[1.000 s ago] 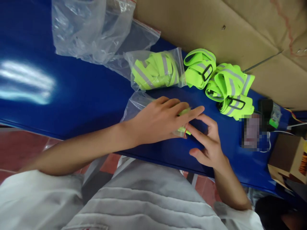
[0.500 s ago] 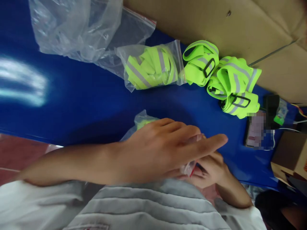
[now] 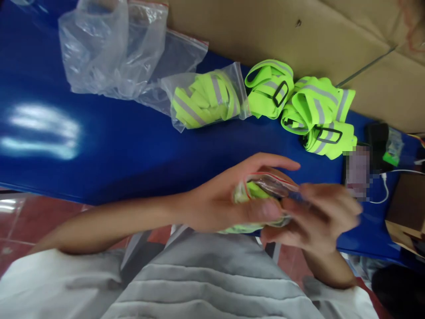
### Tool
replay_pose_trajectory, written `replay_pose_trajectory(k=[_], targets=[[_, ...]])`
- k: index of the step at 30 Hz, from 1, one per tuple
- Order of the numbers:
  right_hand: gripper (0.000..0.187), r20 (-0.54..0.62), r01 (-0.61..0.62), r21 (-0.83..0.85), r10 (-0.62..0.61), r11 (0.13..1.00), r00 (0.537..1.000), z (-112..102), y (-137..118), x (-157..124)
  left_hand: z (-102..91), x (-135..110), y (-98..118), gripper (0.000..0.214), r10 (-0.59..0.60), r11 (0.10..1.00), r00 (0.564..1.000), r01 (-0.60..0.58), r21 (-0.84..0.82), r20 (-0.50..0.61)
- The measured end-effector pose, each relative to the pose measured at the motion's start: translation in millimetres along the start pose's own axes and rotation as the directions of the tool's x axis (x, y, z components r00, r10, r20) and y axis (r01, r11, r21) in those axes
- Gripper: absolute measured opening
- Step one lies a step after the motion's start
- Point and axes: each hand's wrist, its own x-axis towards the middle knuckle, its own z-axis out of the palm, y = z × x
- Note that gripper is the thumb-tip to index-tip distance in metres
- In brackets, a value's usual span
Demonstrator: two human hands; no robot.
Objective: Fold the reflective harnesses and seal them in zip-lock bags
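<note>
My left hand (image 3: 229,199) is wrapped around a clear zip-lock bag (image 3: 240,194), its thumb across the front and its index finger stretched out behind. Inside the bag is a neon-yellow reflective strap (image 3: 257,190). The bag's red-edged mouth faces up and gapes a little. My right hand (image 3: 318,217), smeared by motion, pinches the bag at its right end. Beyond the hands lies another zip-lock bag (image 3: 244,95), with a rolled reflective strap (image 3: 207,99) in it. Beside it sit several loose rolled straps (image 3: 270,91) with black buckles.
Several clear plastic bags (image 3: 99,53) lie at the back left of the blue table (image 3: 133,137). A cardboard box (image 3: 252,31) borders the far side. To the right are a phone (image 3: 357,173), a black object (image 3: 376,144), a white cable (image 3: 387,188) and a brown box (image 3: 407,204).
The hands have turned, so the held bag and its red-edged mouth now show between them. My right hand has come up and to the right. The view has shifted slightly.
</note>
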Motion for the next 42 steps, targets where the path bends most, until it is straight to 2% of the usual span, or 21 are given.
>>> replay_pose_trajectory(k=[1,3,5,7,10,13,16,20,23,25,27,31,34,37,40,42], targets=[[0.078,-0.159,0.001,-0.032,-0.006,0.999,0.987,0,3,3,-1.3,2,-5,0.055,0.010,0.999,1.000,-0.011,-0.050,-0.021],[0.067,-0.236,-0.093,0.071,0.107,0.993,0.966,1,7,13,-6.6,6,-16,0.057,0.044,0.999,0.995,-0.046,-0.021,-0.091],[0.040,-0.126,-0.266,0.258,0.305,0.929,0.944,5,11,24,-14.7,10,-26,0.064,0.059,0.991,0.979,-0.034,0.127,-0.195],[0.021,-0.065,-0.382,0.357,0.431,0.852,0.900,10,15,32,-23.4,14,-32,0.072,0.021,0.976,0.953,0.046,0.213,-0.302],[0.022,-0.082,-0.441,0.402,0.511,0.802,0.856,16,21,35,-32.4,18,-33,0.078,-0.111,0.971,0.929,0.177,0.162,-0.354],[0.024,-0.126,-0.433,0.390,0.513,0.812,0.849,15,24,33,-35.4,19,-29,0.066,-0.171,0.969,0.923,0.220,0.109,-0.344],[0.023,-0.114,-0.424,0.367,0.492,0.828,0.863,6,26,33,-36.2,20,-25,0.059,-0.171,0.979,0.920,0.199,0.043,-0.351],[0.025,0.076,-0.477,0.353,0.484,0.805,0.872,-14,34,35,-38.8,22,-26,0.065,-0.238,0.971,0.911,0.211,-0.114,-0.338],[0.030,0.141,-0.511,0.332,0.494,0.793,0.858,-24,43,36,-40.6,24,-30,0.060,-0.334,0.935,0.892,0.272,-0.226,-0.305],[0.034,0.136,-0.516,0.317,0.501,0.796,0.855,-27,49,35,-41.3,24,-32,0.052,-0.357,0.926,0.883,0.292,-0.239,-0.304],[0.034,0.164,-0.522,0.312,0.496,0.794,0.852,-28,55,34,-42.1,24,-35,0.051,-0.344,0.934,0.891,0.291,-0.209,-0.295],[0.033,0.321,-0.560,0.374,0.464,0.739,0.826,-28,63,31,-43.2,23,-37,0.055,-0.329,0.940,0.908,0.288,-0.184,-0.259],[0.034,0.267,-0.550,0.421,0.481,0.721,0.835,-24,66,26,-42.1,24,-39,0.050,-0.339,0.936,0.895,0.290,-0.200,-0.289],[0.034,0.186,-0.536,0.428,0.509,0.728,0.840,-20,66,23,-38.7,26,-39,0.041,-0.331,0.942,0.867,0.276,-0.193,-0.373],[0.031,0.210,-0.561,0.431,0.526,0.707,0.824,-20,66,23,-34.9,27,-38,0.037,-0.330,0.943,0.835,0.272,-0.191,-0.441],[0.026,0.256,-0.577,0.450,0.520,0.682,0.815,-23,66,23,-33.8,26,-37,0.035,-0.317,0.948,0.840,0.261,-0.183,-0.440]])
